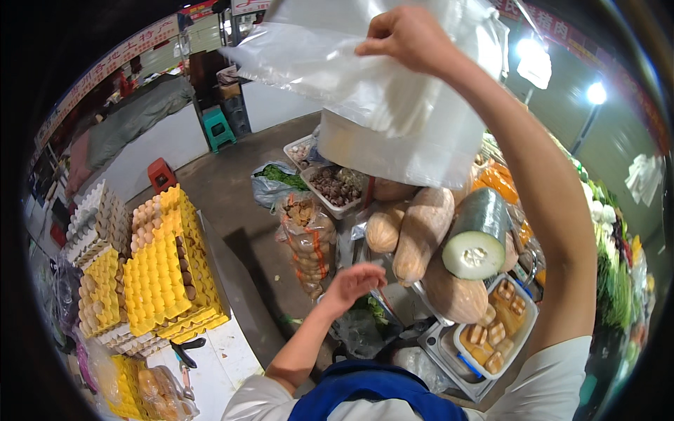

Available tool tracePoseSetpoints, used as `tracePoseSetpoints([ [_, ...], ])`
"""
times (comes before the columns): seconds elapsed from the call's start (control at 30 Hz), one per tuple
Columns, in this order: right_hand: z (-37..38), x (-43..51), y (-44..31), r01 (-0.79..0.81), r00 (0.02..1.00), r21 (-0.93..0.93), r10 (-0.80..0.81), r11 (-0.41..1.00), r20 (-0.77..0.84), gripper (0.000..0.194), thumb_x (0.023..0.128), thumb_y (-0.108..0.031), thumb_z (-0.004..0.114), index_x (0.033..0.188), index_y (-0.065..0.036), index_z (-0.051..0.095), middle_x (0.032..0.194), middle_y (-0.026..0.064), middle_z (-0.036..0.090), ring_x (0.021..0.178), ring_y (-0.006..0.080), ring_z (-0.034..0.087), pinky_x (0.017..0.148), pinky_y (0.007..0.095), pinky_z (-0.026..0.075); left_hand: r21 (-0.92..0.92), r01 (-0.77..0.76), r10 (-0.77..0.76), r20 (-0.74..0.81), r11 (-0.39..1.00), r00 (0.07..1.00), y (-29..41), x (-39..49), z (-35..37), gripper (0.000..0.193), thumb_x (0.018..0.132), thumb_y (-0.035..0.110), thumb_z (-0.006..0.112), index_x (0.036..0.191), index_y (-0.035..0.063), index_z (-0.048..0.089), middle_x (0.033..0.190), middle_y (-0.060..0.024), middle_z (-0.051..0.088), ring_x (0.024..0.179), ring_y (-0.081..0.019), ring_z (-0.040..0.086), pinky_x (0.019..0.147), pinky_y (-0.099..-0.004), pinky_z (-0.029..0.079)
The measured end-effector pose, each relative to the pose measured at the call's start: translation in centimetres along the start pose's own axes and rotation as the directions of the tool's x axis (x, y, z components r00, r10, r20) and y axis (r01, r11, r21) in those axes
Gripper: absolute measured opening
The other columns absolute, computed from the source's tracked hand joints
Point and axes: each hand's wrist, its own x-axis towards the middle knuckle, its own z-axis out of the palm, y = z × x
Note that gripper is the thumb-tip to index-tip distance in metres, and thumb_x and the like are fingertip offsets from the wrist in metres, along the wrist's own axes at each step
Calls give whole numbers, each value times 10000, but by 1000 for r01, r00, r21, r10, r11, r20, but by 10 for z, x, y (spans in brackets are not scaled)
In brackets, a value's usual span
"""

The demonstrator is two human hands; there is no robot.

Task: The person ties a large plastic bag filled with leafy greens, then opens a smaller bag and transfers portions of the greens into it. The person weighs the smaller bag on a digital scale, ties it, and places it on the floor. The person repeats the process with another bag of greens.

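My right hand (408, 42) is raised high, its thumb and fingertips pinched on a clear plastic bag (305, 58) in a hanging stack of bags (400, 152). Below, my left hand (354, 287) hovers with loosely curled fingers and nothing in it. Beneath the bags, long tan pumpkins (427, 226) lie piled beside a cut winter melon (476, 231), its pale face toward me. A lidless plastic tub (495, 334) holds scored tofu-like blocks in brownish liquid. Under my left hand is a dark plastic bag (363, 329) with leafy greens.
Yellow egg trays (158, 284) stand stacked on a white counter (226, 347) at left, near black-handled scissors (187, 352). A sack of potatoes (308, 244) and a basket of garlic or shallots (337, 189) stand ahead. Vegetables (605, 252) line the right; a red stool (162, 174) stands across the aisle.
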Motion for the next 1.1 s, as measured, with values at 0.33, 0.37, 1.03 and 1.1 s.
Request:
tracePoseSetpoints([
  [0.33, 63, -427, -178, -422, 749, 632, -143, 650, 647, 364, 747, -368, 782, 720, -43, 621, 667, 156, 613, 655, 335, 603, 601, 420, 461, -390, -138, 24, -282, 910, 959, 27, 3, 127, 521, 958, 319, 620, 1382, 65, 456, 1206, -115, 608, 1038, -228, 606, 873, -389, 512],
  [0.37, 55, -481, -203, -603, 708, 587, 21, 540, 706, 371, 751, -356, 800, 863, -34, 652, 805, 138, 649, 728, 315, 630, 641, 402, 486, -270, -12, -85, -345, 963, 935, -2, -1, 147, 431, 972, 267, 609, 1331, 49, 510, 1122, -77, 640, 943, -193, 629, 807, -342, 527],
  [1.03, -75, -807, -498, -225, -787, 895, 613, -385, 66, 233, 863, -228, 749, 783, -27, 665, 681, -27, 619, 681, 49, 510, 599, 262, 412, 651, 9, -613, 710, 759, 348, -325, -77, 483, 163, 958, 171, 645, 948, 8, 646, 806, 33, 615, 738, -58, 521, 658, -235, 427],
  [1.1, -82, -802, -507, -63, -738, 985, 672, -162, 63, 237, 846, -204, 774, 971, -31, 670, 874, -29, 653, 810, 49, 565, 735, 224, 449, 603, -41, -572, 774, 796, 271, -340, -76, 502, 180, 956, 203, 645, 952, 23, 650, 803, 19, 622, 693, -60, 522, 622, -223, 415],
])
